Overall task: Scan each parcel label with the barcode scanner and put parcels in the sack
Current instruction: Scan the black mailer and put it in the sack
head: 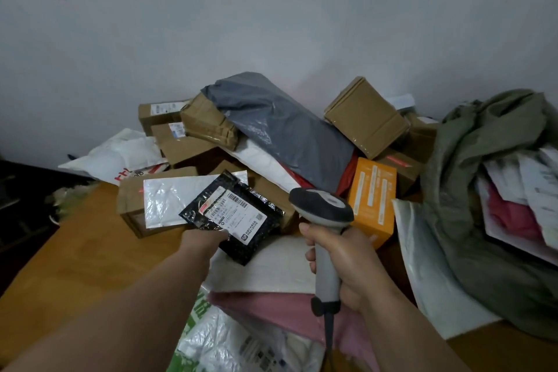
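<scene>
Left hand [203,240] grip closed on black parcel [238,220], label [234,212] facing up. Right hand [338,260] grip closed on scanner [324,220] handle, head just beside parcel.

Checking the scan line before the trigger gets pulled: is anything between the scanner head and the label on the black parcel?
Nothing visible. The left hand holds the black parcel label-up, and the barcode scanner in the right hand sits just to its right with only open air between them.

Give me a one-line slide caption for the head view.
Left hand holds black parcel, right hand aims scanner at label.
</scene>
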### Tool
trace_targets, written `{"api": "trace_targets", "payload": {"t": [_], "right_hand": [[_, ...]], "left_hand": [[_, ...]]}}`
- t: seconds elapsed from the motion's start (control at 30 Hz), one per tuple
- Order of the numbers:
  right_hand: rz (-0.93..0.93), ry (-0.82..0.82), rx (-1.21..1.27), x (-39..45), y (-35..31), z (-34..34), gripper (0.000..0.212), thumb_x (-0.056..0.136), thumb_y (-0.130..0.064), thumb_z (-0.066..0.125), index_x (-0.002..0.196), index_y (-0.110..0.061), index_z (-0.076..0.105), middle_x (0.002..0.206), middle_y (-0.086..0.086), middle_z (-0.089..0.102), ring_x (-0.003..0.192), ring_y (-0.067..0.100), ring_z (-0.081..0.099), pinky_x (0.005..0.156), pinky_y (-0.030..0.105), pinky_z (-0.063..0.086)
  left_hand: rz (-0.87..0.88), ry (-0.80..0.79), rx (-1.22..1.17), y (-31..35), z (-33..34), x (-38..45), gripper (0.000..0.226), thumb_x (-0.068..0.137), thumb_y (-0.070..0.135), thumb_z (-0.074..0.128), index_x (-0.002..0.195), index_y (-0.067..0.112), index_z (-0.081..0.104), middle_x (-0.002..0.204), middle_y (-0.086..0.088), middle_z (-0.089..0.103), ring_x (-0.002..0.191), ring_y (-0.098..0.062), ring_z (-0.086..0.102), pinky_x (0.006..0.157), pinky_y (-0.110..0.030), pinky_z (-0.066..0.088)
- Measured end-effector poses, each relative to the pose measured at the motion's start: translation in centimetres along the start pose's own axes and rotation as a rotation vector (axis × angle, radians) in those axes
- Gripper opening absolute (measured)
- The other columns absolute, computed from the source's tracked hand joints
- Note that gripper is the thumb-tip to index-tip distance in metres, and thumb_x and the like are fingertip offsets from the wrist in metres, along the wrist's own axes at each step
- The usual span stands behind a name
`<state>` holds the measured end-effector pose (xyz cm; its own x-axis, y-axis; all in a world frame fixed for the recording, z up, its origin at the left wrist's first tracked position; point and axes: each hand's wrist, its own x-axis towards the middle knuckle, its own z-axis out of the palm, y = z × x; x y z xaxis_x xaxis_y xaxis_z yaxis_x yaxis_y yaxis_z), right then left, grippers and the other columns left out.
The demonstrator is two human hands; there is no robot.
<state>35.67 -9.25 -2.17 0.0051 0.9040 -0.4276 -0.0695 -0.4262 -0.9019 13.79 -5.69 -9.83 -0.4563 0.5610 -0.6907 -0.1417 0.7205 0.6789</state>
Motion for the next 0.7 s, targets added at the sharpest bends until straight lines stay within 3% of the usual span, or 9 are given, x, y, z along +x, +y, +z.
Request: {"api": "trace_targets", "payload": {"t": [0.13, 0.23, 0.3, 0.4, 0.5, 0.6, 0.7], "right_hand": [[0.03, 0.042, -0.019, 0.6, 1.1, 1.6, 0.02, 0.081, -0.019, 0.079, 0.092, -0.005, 0.071, 0.063, 0.004, 0.064, 0.061, 0.018, 0.06, 0.059, 0.031, 0.049], [0.05, 0.079, -0.015, 0.7, 1.8, 2.8, 0.016, 0.081, -0.018, 0.08, 0.086, -0.006, 0.071, 0.062, 0.006, 0.064, 0.061, 0.019, 0.06, 0.06, 0.033, 0.049], [0.041, 0.097, -0.014, 0.5, 2.0, 3.7, 0.013, 0.081, -0.017, 0.08, 0.086, -0.008, 0.072, 0.064, 0.007, 0.065, 0.06, 0.019, 0.06, 0.061, 0.034, 0.049], [0.018, 0.128, -0.021, -0.1, 1.9, 5.0, 0.011, 0.081, -0.014, 0.08, 0.085, -0.007, 0.072, 0.065, 0.008, 0.065, 0.059, 0.019, 0.06, 0.058, 0.033, 0.049], [-0.007, 0.128, -0.021, -1.0, 1.4, 6.6, 0.012, 0.08, -0.015, 0.08, 0.085, -0.006, 0.073, 0.066, 0.009, 0.066, 0.061, 0.02, 0.06, 0.06, 0.034, 0.049], [-0.05, 0.1, 0.009, -2.3, 0.7, 8.5, 0.009, 0.082, -0.013, 0.078, 0.083, -0.006, 0.074, 0.065, 0.009, 0.064, 0.062, 0.021, 0.058, 0.06, 0.034, 0.047], [-0.088, 0.051, 0.03, -3.5, 0.0, 10.2, 0.008, 0.083, -0.013, 0.077, 0.087, -0.008, 0.074, 0.066, 0.007, 0.064, 0.064, 0.021, 0.056, 0.059, 0.033, 0.046]], "left_hand": [[-0.065, -0.02, -0.153, 0.0, 0.3, 2.0, 0.015, 0.088, -0.001, 0.069, 0.084, -0.002, 0.055, 0.096, -0.014, 0.054, 0.087, -0.027, 0.05, 0.083, -0.037, 0.036], [-0.058, -0.054, -0.216, 0.4, -0.5, 3.1, 0.015, 0.091, 0.0, 0.065, 0.08, 0.005, 0.055, 0.089, -0.013, 0.057, 0.067, -0.019, 0.047, 0.063, -0.031, 0.038], [-0.02, -0.095, -0.241, 0.9, -1.5, 3.4, 0.01, 0.095, 0.001, 0.06, 0.087, 0.006, 0.059, 0.093, -0.01, 0.064, 0.073, -0.019, 0.056, 0.062, -0.028, 0.044], [0.079, -0.185, -0.219, 2.0, -3.3, 2.9, 0.009, 0.1, 0.007, 0.053, 0.101, 0.006, 0.062, 0.1, -0.013, 0.071, 0.092, -0.03, 0.067, 0.076, -0.041, 0.056], [0.185, -0.238, -0.171, 3.7, -5.4, 1.9, 0.014, 0.103, 0.013, 0.051, 0.104, 0.004, 0.062, 0.098, -0.016, 0.073, 0.089, -0.034, 0.07, 0.067, -0.042, 0.058], [0.239, -0.296, -0.153, 5.4, -7.1, 0.8, 0.015, 0.102, 0.016, 0.052, 0.104, 0.007, 0.064, 0.097, -0.016, 0.075, 0.088, -0.038, 0.072, 0.072, -0.055, 0.06], [0.305, -0.312, -0.139, 6.5, -8.3, -0.2, 0.015, 0.102, 0.017, 0.054, 0.101, 0.01, 0.067, 0.093, -0.012, 0.076, 0.085, -0.032, 0.074, 0.069, -0.045, 0.061]]}}
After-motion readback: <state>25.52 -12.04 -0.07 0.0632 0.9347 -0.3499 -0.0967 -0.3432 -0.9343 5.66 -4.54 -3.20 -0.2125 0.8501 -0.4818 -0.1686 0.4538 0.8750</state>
